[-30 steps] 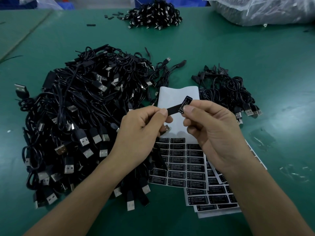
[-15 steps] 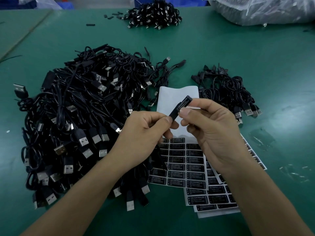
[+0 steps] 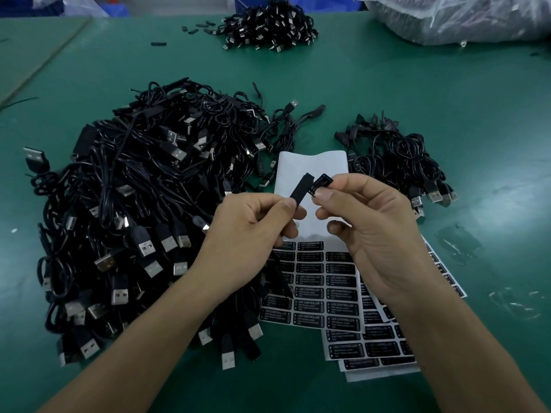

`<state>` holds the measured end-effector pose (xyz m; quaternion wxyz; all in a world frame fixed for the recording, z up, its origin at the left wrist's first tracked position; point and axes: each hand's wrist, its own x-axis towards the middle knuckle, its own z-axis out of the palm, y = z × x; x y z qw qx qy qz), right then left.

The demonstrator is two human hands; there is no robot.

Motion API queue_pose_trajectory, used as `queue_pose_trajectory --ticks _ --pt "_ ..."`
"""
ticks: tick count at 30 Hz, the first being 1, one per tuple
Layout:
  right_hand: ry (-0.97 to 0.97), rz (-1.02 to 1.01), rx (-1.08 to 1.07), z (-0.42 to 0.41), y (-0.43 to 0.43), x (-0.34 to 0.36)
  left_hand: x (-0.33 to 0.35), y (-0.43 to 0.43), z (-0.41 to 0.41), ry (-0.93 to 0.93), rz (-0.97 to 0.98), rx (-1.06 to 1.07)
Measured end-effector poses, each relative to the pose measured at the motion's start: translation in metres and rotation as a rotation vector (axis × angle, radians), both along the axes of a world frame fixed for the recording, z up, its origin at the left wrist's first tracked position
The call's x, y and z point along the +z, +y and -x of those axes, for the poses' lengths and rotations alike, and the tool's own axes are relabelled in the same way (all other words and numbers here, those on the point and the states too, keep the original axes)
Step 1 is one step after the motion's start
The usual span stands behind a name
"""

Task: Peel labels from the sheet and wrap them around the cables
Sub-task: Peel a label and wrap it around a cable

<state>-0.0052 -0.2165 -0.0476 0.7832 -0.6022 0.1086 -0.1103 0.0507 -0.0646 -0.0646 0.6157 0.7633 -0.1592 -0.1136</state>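
Two bare hands met above the label sheets, near the middle of the green table (image 3: 447,93). The left hand (image 3: 250,231) pinched a flat black controller block (image 3: 300,189) between thumb and forefinger, its other fingers curled under; the block's long axis ran up and to the right, its free end pointing away from the person. The right hand (image 3: 372,231) pinched a small black label (image 3: 321,183) between thumb and forefinger, the label tilted and held just right of the block's far end, with a narrow gap between them. Both forearms came in from the near edge, angled toward each other.

Beneath the hands lay the top label sheet (image 3: 313,290), its far part bare white backing and its near part filled with rows of black labels reading "LED CONTROLLER"; the smaller print was too fine to read. More sheets (image 3: 384,347) were fanned under it to the right. A large heap of black USB cables (image 3: 134,222) covered the table on the left, a smaller bundle (image 3: 393,156) lay to the right, and another pile (image 3: 268,25) sat at the far edge beside clear plastic bags (image 3: 462,16).
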Motion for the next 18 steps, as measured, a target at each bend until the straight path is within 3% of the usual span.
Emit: queue_pose_trajectory --ticks 18 --pt "0.097 -0.143 0.035 -0.0002 -0.0010 0.0007 -0.0013 -0.0010 0.0011 0.003 0.067 -0.015"
